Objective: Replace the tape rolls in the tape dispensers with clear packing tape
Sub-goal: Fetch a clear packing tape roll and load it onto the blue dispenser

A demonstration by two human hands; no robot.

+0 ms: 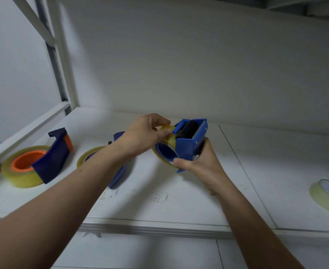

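my right hand grips the blue tape dispenser above mid-table; my left hand pinches the clear tape end (roll looks seated). best to feed it flat over the black roller, kept taut.

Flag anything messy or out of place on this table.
Small pale scraps litter the white table in front of the held blue tape dispenser, likely tape or paper bits. Nothing else looks damaged or spilled.
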